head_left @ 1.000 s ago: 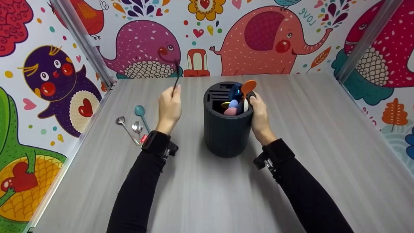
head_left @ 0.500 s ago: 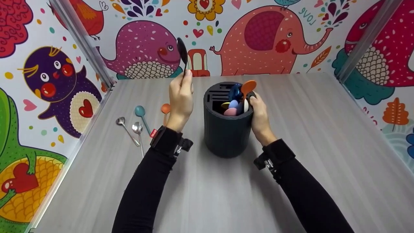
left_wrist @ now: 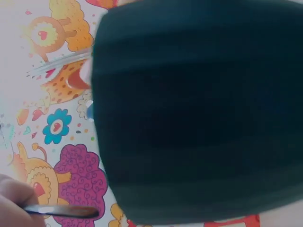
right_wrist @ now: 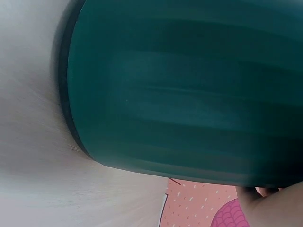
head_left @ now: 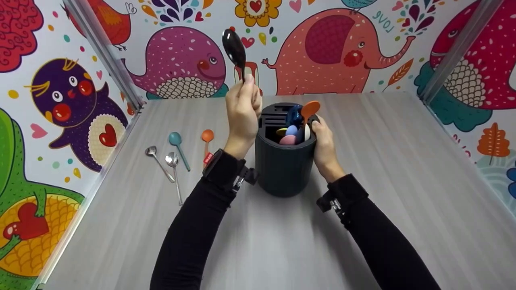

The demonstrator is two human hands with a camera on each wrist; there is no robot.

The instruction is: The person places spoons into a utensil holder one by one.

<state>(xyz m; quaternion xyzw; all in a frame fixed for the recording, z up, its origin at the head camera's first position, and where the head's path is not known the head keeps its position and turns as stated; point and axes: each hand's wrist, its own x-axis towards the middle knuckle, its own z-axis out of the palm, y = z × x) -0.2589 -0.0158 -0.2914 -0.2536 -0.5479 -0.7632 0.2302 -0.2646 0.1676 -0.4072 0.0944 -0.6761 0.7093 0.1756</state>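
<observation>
Above the dark holder (head_left: 284,161), left hand (head_left: 241,112) pinches black spoon (head_left: 234,50) bowl-up (right hand (head_left: 323,147) grips holder): lower handle straight into a free slot.

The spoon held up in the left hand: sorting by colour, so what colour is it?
Glossy black spoon, clearest in the head view.

My left hand (head_left: 241,109) is raised at about eleven o'clock from my right, fingers (head_left: 246,86) curled tight and pinched together, knuckles facing me, wrist bent upward. My right hand (head_left: 323,146) sits lower, at about three o'clock, fingers wrapped forward, thumb side turned inward. Both forearms in black sleeves run up from six o'clock, each with a dark strap at the wrist.
</observation>
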